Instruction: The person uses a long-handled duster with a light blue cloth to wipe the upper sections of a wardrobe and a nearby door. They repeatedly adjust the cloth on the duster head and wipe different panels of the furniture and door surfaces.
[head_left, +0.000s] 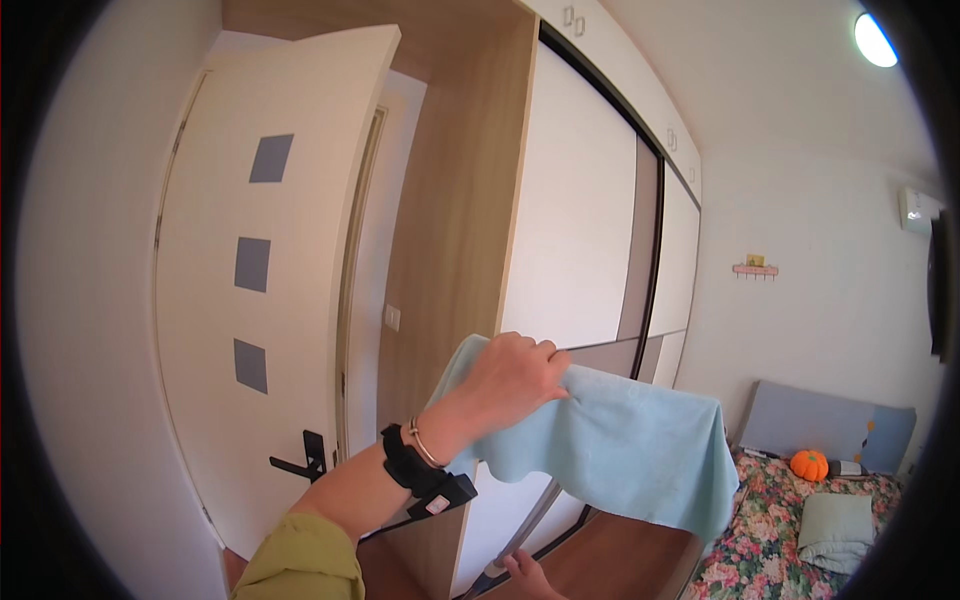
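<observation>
My left hand (517, 379) pinches the top edge of a light-blue cloth (637, 442), its wrist wearing a bangle and a black strap with a small black device (442, 496). The cloth hangs in folds to both sides, apparently draped over the upper end of a grey pole (529, 517); whatever lies beneath it is hidden. Low in the picture, my right hand (531, 576) has its fingers on the lower part of that pole, partly cut off by the bottom rim.
At left stands an open white door (300, 210) with a black lever handle (300, 461). A sliding-door wardrobe (574, 202) rises behind the cloth. On the right is a bed with a floral cover (739, 544), an orange pumpkin cushion (809, 466) and a folded pale quilt (836, 529).
</observation>
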